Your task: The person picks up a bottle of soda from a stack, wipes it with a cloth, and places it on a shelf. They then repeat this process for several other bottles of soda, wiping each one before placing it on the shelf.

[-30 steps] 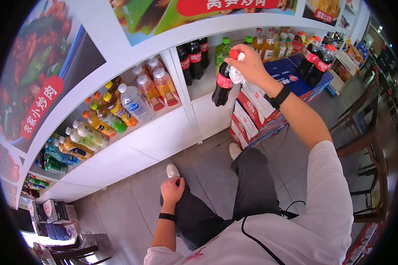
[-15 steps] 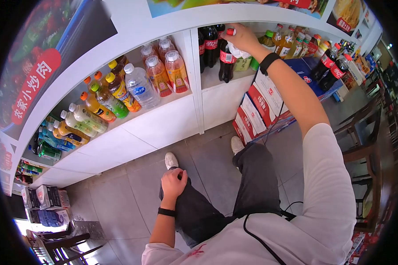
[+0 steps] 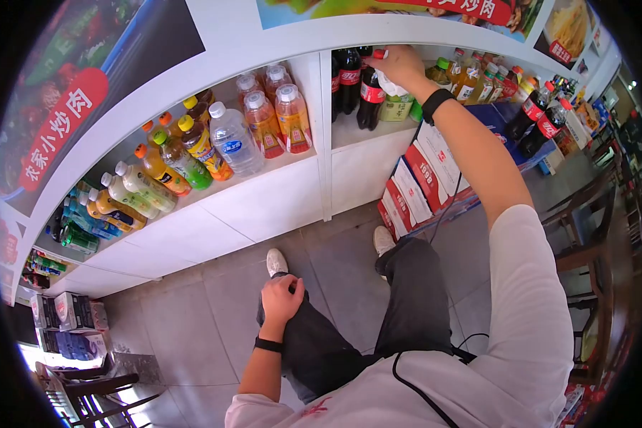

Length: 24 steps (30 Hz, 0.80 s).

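Observation:
My right hand [image 3: 401,70] reaches into the shelf bay. Its fingers close round the neck of a cola bottle [image 3: 371,100], just under the red cap, and a bunched white cloth [image 3: 392,85] shows beneath the palm. The bottle stands near the shelf's front edge, with other cola bottles [image 3: 348,75] behind and left of it. Right beside it is a pale green carton-like pack [image 3: 396,108], partly covered by the cloth. My left hand [image 3: 283,298] rests on my left knee, fingers curled in, and I see nothing held in it.
A white divider [image 3: 324,143] separates this bay from the left shelf, where juice bottles [image 3: 292,118] and a large water bottle [image 3: 235,141] stand. Red and white boxes [image 3: 428,167] are stacked at right, with two cola bottles [image 3: 542,128] on top. Chairs [image 3: 585,250] stand farther right.
The view has shifted slightly, so the shelf appears a little lower and to the right. My right hand stays at the same bottle; my left hand still rests on the knee.

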Each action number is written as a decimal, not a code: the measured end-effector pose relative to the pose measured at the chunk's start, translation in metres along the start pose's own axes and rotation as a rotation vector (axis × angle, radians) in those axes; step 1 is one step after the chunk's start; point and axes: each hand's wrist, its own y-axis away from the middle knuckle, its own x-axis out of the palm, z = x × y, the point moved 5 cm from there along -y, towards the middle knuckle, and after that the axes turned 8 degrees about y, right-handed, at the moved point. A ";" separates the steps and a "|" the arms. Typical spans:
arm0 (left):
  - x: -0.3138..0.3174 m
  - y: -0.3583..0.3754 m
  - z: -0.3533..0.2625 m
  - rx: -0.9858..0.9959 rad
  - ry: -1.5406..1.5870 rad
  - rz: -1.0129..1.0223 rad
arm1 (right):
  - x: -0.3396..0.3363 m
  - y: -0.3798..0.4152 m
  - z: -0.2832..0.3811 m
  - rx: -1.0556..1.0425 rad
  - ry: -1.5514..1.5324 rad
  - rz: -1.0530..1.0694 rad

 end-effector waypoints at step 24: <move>-0.003 -0.001 0.000 0.031 0.003 -0.002 | 0.057 -0.044 -0.006 -0.066 0.172 -0.124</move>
